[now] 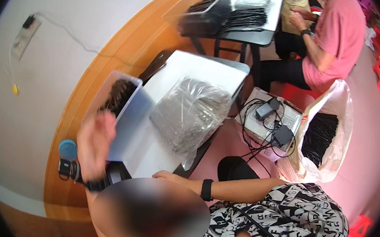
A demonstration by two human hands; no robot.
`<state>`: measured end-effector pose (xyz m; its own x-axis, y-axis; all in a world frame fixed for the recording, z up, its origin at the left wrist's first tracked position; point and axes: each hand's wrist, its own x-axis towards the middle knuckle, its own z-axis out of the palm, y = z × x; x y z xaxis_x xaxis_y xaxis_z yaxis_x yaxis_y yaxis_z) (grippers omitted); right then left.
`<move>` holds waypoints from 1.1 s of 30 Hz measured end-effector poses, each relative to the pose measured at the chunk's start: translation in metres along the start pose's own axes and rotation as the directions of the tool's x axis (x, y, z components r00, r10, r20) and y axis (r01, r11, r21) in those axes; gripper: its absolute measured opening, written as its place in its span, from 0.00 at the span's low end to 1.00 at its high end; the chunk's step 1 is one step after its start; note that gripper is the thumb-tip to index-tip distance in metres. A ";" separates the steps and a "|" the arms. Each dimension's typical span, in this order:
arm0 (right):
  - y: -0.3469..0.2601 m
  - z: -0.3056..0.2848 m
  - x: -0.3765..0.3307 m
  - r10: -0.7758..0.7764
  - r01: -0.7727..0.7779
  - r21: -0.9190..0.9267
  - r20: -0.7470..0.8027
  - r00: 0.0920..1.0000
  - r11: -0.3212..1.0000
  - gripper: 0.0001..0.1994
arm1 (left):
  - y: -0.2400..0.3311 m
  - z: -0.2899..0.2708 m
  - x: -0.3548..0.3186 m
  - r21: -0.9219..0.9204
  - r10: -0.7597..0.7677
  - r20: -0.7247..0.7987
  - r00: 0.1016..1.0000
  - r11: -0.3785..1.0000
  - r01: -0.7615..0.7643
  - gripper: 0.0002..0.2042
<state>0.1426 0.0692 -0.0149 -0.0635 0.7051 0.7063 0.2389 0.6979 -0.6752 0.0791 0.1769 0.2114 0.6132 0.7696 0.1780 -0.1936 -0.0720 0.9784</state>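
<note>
**Bag lying on the board, left hand up by the bin, plenty apparently left**

Here we are at the work table (244, 70), a white board (188, 67) spread across it, and beyond it on the far side a co-worker (336, 46) in pink sits at the far table (269, 34). Over on the right stands the big white sack (345, 108), loaded with loose black strips (318, 137); whether those are finished or waiting, I can't call it.

Centre stage, the clear plastic bag (193, 112)! It lies on the board, bulging with contents hard to make out, and by my reading that is a good share of the work left. To its left, the translucent plastic bin (129, 126) has a heap of dark pieces (120, 94) at its far end, so I judge the job well short of complete, though no finished count can be made.

Right of the table sits a white box (257, 126) with power adapters (268, 108) on top.

Now the hands: the left hand (98, 137) is raised at the bin's near end, badly blurred; its grip, and any contact, I can't tell. The right hand (173, 177) is at the board's near edge, partly covered, its hold unclear too, apart from the bag.
</note>
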 end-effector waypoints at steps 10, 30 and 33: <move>0.002 0.007 0.002 -0.032 0.033 -0.009 0.036 0.999 0.999 0.12 | -0.151 -0.006 -0.166 0.640 -0.780 0.559 0.281 0.622 0.451 0.14; 0.007 0.011 0.000 -0.073 0.080 -0.150 0.048 0.996 0.986 0.07 | -0.462 -0.075 -0.303 0.719 -0.183 0.491 0.852 0.637 -0.278 0.16; -0.001 0.006 0.005 -0.036 0.042 -0.185 0.034 0.999 0.982 0.06 | -0.453 -0.102 -0.470 0.843 -0.179 0.249 0.952 0.524 -0.123 0.17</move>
<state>0.1359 0.0731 -0.0123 -0.1050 0.6834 0.7224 0.4112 0.6913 -0.5942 -0.2000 -0.0876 -0.3261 0.8092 0.5872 0.0209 0.4688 -0.6668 0.5793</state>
